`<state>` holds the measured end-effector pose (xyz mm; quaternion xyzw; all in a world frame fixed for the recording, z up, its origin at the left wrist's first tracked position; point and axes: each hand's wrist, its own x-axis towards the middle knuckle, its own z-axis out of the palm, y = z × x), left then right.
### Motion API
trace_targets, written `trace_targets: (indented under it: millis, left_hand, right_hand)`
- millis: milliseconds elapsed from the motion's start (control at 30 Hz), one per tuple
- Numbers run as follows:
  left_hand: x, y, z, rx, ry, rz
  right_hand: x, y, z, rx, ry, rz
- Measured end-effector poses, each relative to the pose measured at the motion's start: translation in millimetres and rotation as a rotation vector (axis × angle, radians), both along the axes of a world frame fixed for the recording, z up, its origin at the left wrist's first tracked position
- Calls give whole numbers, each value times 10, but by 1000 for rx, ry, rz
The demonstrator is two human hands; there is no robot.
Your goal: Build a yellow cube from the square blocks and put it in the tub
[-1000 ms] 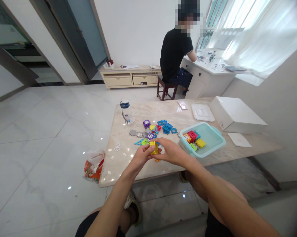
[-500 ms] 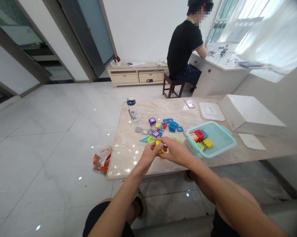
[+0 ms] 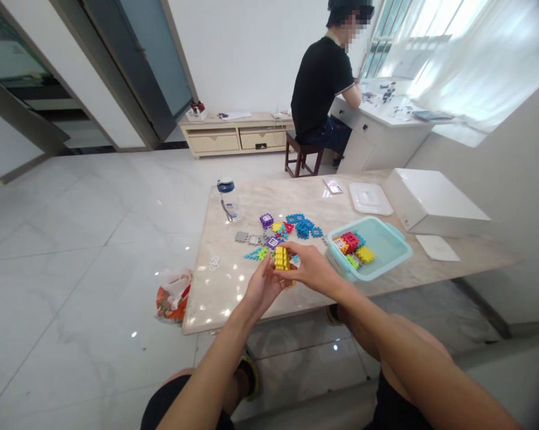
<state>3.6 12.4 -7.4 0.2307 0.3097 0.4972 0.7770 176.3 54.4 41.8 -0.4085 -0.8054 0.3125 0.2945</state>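
Observation:
A yellow stack of notched plastic building tiles [image 3: 282,258] is held just above the near part of the table, its layered side in view. My right hand [image 3: 313,270] pinches the stack from the right, fingers at the top and thumb below. Around its left and lower side, my left hand [image 3: 264,283] is closed, with some fingers hidden. Close beyond my hands lie loose tiles: a green tile [image 3: 264,254], a purple tile [image 3: 274,242], grey tiles [image 3: 241,237] and a blue pile [image 3: 304,229]. Something orange shows partly beneath my hands.
To the right stands a teal plastic bin [image 3: 388,245] with several coloured tiles inside. Behind it are a white lid [image 3: 370,198] and a white box [image 3: 439,200]. A water bottle [image 3: 228,200] stands at the table's far left. Another person [image 3: 318,83] sits at a desk beyond.
The yellow stack has been turned in my hands, so more of its layered side shows. My left hand has opened slightly beneath it. The whole view has shifted a little.

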Motion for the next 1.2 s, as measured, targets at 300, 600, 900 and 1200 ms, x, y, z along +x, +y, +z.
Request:
trace_targets:
  millis: [300, 600, 900, 1200]
  left_hand:
    - [47, -17, -2, -72, -61, 130]
    - [-71, 126, -55, 239, 732, 282]
    - [-38, 104, 45, 181, 516, 228]
    - [-108, 40, 95, 29, 70, -87]
  right_hand:
    - [-15, 11, -18, -19, 96, 5]
    - [28, 54, -153, 176, -232, 119]
    - [62, 85, -99, 88, -162, 71]
    - [90, 61, -19, 71, -15, 130]
